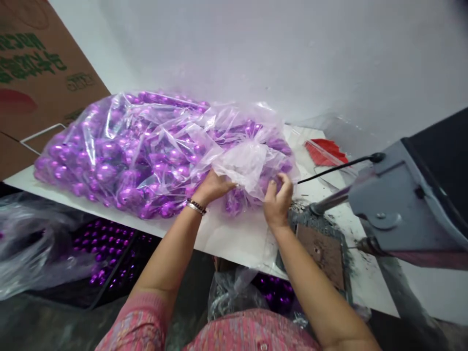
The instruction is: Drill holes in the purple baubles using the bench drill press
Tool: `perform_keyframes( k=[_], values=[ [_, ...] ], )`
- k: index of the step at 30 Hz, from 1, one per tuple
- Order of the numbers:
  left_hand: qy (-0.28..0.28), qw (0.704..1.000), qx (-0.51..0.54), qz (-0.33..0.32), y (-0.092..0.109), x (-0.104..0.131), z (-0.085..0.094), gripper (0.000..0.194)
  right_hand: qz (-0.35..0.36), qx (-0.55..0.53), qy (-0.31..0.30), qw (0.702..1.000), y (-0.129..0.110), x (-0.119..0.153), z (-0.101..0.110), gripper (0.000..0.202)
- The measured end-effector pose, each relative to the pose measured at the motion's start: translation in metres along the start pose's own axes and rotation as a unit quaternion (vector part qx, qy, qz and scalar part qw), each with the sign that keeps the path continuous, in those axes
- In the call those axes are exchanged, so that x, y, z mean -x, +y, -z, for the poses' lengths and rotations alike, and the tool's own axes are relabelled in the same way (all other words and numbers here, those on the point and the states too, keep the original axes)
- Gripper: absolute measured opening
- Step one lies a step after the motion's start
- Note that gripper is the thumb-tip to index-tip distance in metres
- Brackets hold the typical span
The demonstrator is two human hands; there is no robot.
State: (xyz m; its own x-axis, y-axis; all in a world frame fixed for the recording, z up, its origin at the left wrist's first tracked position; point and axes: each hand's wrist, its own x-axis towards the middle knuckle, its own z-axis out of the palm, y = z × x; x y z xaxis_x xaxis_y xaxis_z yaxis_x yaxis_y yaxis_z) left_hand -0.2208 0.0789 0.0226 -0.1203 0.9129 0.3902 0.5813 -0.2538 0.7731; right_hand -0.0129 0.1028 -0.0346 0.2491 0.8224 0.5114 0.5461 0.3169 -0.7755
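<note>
A large clear plastic bag [161, 131] full of shiny purple balls [107, 173] lies along the white table. Its bunched, whitish mouth [244, 163] sits between my two hands. My left hand [214, 187], with beaded bracelets on the wrist, grips the plastic at the near left side of the mouth; some of its fingers are hidden by the film. On the right side, my right hand [278, 200] has its fingers curled and pinches the bag's edge. More purple balls show through the film behind and below the mouth.
At right stands a grey drill-press-like machine [391, 200] with a dirty base plate [321, 251] and a black cable [336, 169]. Red material [326, 152] lies behind it. A cardboard box [40, 73] rises at left. Below the table are dark crates [106, 253] of purple balls and loose plastic [32, 248].
</note>
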Motion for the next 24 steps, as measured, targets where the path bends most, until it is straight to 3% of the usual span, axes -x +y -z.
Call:
perform_keyframes(
  k=[2, 4, 6, 8, 11, 14, 17, 20, 22, 24],
  values=[
    [-0.135, 0.99, -0.005, -0.036, 0.013, 0.018, 0.013, 0.046, 0.015, 0.009, -0.017, 1.0, 0.021, 0.039, 0.004, 0.058],
    [-0.23, 0.972, -0.03, -0.045, 0.02, 0.036, 0.025, 0.062, 0.032, 0.018, -0.031, 0.999, 0.035, 0.06, 0.011, 0.059],
    [-0.266, 0.962, -0.058, -0.027, 0.022, 0.053, 0.033, 0.074, 0.053, 0.028, -0.049, 0.997, 0.04, 0.069, 0.024, 0.059],
    [-0.268, 0.961, -0.065, 0.001, 0.021, 0.069, 0.036, 0.075, 0.079, 0.035, -0.073, 0.994, 0.039, 0.072, 0.04, 0.058],
    [-0.2, 0.979, -0.012, 0.035, 0.022, 0.087, 0.027, 0.066, 0.12, 0.05, -0.124, 0.984, 0.029, 0.076, 0.062, 0.058],
    [-0.099, 0.989, 0.08, 0.072, 0.026, 0.093, 0.012, 0.051, 0.145, 0.072, -0.193, 0.968, 0.019, 0.08, 0.065, 0.058],
    [0.087, 0.973, 0.185, 0.102, 0.036, 0.08, 0.007, 0.033, 0.128, 0.101, -0.253, 0.954, 0.018, 0.082, 0.05, 0.057],
    [0.291, 0.917, 0.27, 0.035, 0.051, 0.058, 0.019, 0.025, 0.094, 0.118, -0.3, 0.942, 0.023, 0.084, 0.033, 0.056],
    [0.334, 0.899, 0.282, -0.022, 0.061, 0.049, 0.032, 0.024, 0.081, 0.117, -0.318, 0.937, 0.026, 0.085, 0.028, 0.056],
    [0.308, 0.918, 0.246, -0.037, 0.066, 0.054, 0.04, 0.026, 0.072, 0.11, -0.317, 0.939, 0.026, 0.084, 0.03, 0.056]
  ],
)
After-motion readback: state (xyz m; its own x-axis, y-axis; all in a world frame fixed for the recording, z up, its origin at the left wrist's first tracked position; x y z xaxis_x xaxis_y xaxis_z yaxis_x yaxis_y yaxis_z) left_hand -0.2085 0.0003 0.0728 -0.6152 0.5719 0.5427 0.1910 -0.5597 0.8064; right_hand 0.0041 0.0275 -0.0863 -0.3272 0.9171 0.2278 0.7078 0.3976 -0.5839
